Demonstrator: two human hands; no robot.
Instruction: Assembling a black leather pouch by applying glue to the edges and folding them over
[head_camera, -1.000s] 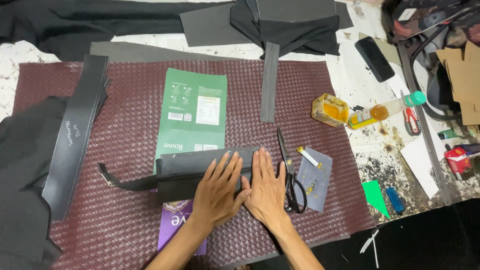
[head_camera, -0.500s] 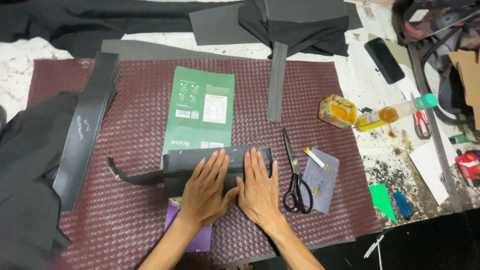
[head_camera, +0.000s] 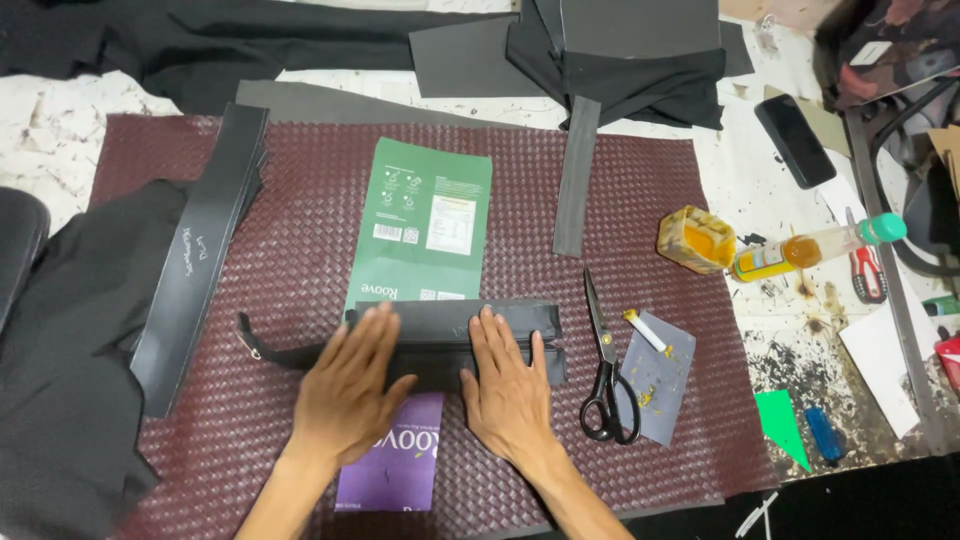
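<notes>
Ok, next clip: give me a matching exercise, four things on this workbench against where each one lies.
Things:
1. scissors
2. green pouch
3. phone
4. purple pouch

Places:
A. on the bare white bench, beyond the mat's far right corner
B. on the woven mat, just right of the right hand
C. nearest the camera, partly under the black zip piece and left hand
D. on the mat, just beyond the black zip piece

Pairs: 1-B, 2-D, 3-A, 4-C
</notes>
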